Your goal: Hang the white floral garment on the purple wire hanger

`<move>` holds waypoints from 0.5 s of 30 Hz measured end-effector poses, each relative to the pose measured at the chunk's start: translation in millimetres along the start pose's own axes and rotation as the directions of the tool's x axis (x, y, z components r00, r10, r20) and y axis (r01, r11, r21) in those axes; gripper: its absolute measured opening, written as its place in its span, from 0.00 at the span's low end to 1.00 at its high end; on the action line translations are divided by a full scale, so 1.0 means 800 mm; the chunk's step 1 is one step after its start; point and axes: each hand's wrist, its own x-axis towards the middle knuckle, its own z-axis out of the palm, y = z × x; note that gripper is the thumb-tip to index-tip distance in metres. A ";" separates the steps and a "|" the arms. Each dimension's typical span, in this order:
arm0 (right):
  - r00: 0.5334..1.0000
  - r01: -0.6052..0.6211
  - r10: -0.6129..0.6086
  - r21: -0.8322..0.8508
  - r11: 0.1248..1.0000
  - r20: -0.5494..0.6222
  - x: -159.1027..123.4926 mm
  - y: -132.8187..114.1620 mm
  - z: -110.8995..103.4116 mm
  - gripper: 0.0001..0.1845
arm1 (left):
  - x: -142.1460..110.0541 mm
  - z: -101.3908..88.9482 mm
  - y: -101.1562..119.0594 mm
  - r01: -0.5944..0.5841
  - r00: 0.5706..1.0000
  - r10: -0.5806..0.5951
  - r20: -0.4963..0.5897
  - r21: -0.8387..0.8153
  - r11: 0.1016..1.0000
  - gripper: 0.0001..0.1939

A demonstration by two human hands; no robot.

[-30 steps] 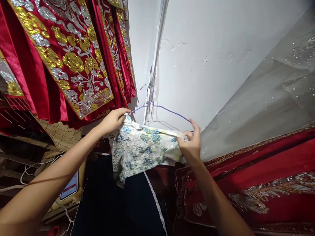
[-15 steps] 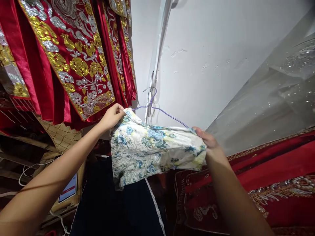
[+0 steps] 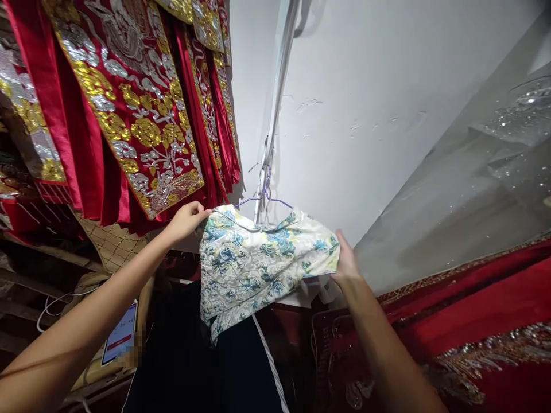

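Floral garment [image 3: 267, 258]: printed in blue, green and yellow on white, with greyish swirls. Spread face-on, dipped at neckline, drawn out at picture right into a short sleeve-like end. Lightly creased; slants along the hem, lower at picture left. Fitted over a thin purple wire hanger [image 3: 279, 201]: hook end up, tip toward picture left, bare just below the hook, sloping both ways into the neckline, hidden under cloth farther out. Can't tell if hooked onto anything.
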 end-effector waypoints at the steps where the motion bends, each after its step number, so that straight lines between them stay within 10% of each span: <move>1: 1.000 -0.001 0.001 -0.029 1.000 -0.008 -0.004 -0.005 -0.005 0.29 | -0.002 -0.001 -0.004 -0.012 1.000 0.013 0.008 -0.079 0.997 0.19; 4: 0.999 0.038 -0.042 -0.178 0.983 -0.016 -0.013 -0.025 -0.008 0.24 | -0.003 0.005 0.011 -0.128 0.992 0.123 -0.040 -0.158 0.979 0.17; 10: 0.927 0.240 -0.277 -0.169 0.956 -0.252 -0.028 -0.051 0.015 0.21 | -0.002 0.026 0.101 -0.415 0.908 0.418 0.022 0.180 0.892 0.19; 15: 0.863 0.266 -0.371 -0.317 0.910 -0.344 -0.114 -0.016 0.047 0.17 | -0.028 0.038 0.118 -0.537 0.838 0.539 0.088 0.316 0.782 0.31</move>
